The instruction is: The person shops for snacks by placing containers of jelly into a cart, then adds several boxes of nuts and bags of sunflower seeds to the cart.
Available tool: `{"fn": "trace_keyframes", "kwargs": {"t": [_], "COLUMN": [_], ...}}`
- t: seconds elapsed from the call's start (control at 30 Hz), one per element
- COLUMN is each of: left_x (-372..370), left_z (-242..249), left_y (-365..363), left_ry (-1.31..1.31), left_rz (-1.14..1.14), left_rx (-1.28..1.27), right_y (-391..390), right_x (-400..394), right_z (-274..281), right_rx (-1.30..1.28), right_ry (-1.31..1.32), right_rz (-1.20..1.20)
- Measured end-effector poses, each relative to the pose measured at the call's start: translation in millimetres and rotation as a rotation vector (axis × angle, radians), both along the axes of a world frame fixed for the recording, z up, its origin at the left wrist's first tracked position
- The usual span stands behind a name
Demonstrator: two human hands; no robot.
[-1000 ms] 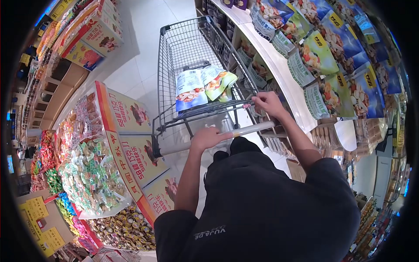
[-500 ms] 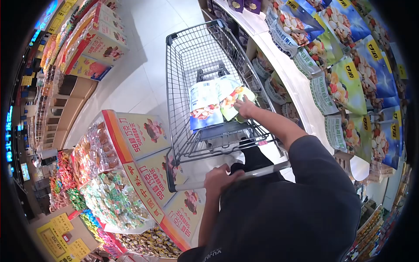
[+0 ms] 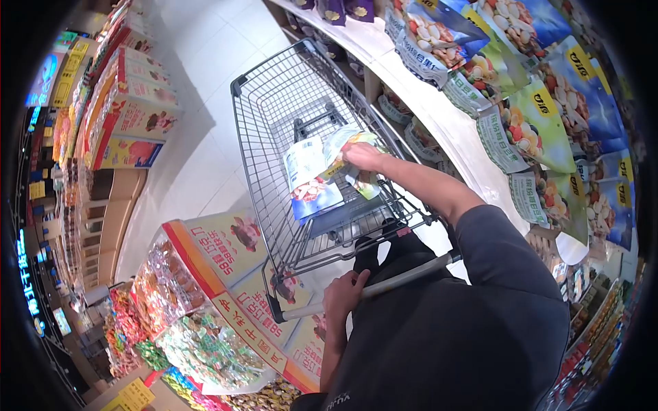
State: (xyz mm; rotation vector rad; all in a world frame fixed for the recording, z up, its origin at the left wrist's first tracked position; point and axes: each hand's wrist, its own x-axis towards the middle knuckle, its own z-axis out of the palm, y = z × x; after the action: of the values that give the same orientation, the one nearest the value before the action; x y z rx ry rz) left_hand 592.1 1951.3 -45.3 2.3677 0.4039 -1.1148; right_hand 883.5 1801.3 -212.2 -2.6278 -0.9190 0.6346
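head: right hand (image 3: 363, 156) on green pouch (image 3: 349, 145)

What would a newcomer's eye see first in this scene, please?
Probably the shopping cart in the centre, where the right hand grips a green bag beside a blue-and-white bag. Next might come the bright snack bags crowding the right side, then the red-edged candy display at lower left.

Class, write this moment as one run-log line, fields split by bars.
left hand: on cart handle | right hand: holding green bag, inside cart | blue-and-white bag: beside it
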Motion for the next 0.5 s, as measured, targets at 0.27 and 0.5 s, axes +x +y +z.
{"fn": "trace_keyframes", "kwargs": {"t": [0.27,0.5], "left_x": [25,39], "left_z": [-18,-20], "left_y": [17,21], "left_ry": [-0.021,-0.107], "left_rz": [-0.069,-0.108], "left_rx": [-0.163,-0.158], "right_y": [-54,-147], "right_x": [24,11], "right_z": [187,326], "right_rx": [0.539,0.550], "right_ry": [-0.455,-0.851], "right_rz": [-0.344,-0.564]}}
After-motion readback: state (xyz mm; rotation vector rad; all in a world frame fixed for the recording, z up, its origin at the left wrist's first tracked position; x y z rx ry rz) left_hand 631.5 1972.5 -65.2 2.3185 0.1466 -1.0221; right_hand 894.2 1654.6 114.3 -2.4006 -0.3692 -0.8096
